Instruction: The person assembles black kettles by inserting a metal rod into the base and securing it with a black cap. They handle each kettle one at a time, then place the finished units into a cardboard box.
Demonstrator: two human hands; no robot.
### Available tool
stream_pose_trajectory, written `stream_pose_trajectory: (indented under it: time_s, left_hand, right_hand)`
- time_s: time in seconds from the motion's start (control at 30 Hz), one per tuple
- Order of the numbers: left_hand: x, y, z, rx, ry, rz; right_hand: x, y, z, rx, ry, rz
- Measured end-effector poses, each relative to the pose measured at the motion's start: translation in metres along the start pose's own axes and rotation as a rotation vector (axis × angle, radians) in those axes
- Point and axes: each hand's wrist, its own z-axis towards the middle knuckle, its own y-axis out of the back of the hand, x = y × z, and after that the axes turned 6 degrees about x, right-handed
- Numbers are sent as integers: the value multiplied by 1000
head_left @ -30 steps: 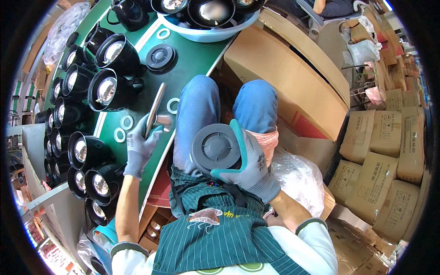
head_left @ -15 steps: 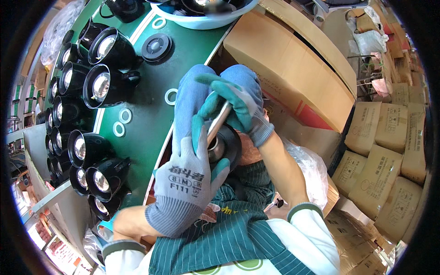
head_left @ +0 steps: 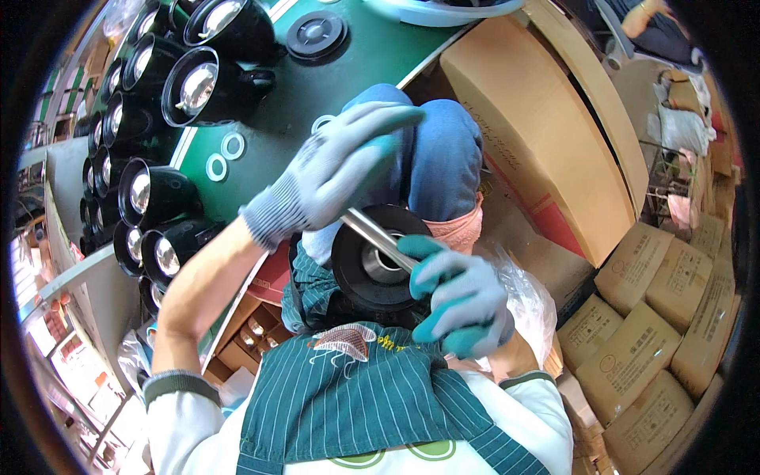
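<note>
My left hand, in a grey and green glove, is raised over my knees. Its fingers are stretched out, with the palm side hidden and slightly blurred. Between the hands a slim metal rod slants across my lap. One end comes close to the heel of my left hand; the fingers of my right hand are closed around the other. Beneath the rod, a round black vessel rests in my lap, its shiny metal neck facing up.
Several black pots with silvery insides crowd the green table at left. White rings and a black disc-shaped lid lie there too. A pale blue basin stands at the far edge. Cardboard boxes fill the right side.
The rod has swung from leaning up to the right to slanting down to the right. My left hand has risen away from the vessel; my right hand has come down toward me.
</note>
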Motion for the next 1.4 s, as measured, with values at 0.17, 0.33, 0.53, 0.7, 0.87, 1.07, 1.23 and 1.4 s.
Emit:
stream_pose_trajectory:
  time_s: [0.17,0.33,0.53,0.7,0.87,1.07,1.23,1.4]
  left_hand:
    - [38,-28,42,178,-123,-173]
    - [55,-69,85,424,-187,-215]
    - [45,-90,93,660,-35,-691]
    - [73,-30,75,109,-296,-447]
    - [120,27,-16,-586,738,-862]
    - [109,11,-117,-548,681,-163]
    - [131,6,-154,-275,806,625]
    - [98,21,-162,-301,904,692]
  right_hand:
    - [31,-13,35,441,-194,-472]
    - [6,-46,84,450,-110,-569]
    - [-15,-60,101,704,-195,-687]
    - [40,-46,72,-1,-197,-753]
    - [46,-61,-9,-298,-756,-718]
    - [16,-74,1,-326,-711,-767]
    - [49,-75,31,-331,-510,-744]
    - [42,-42,48,-922,-492,-242]
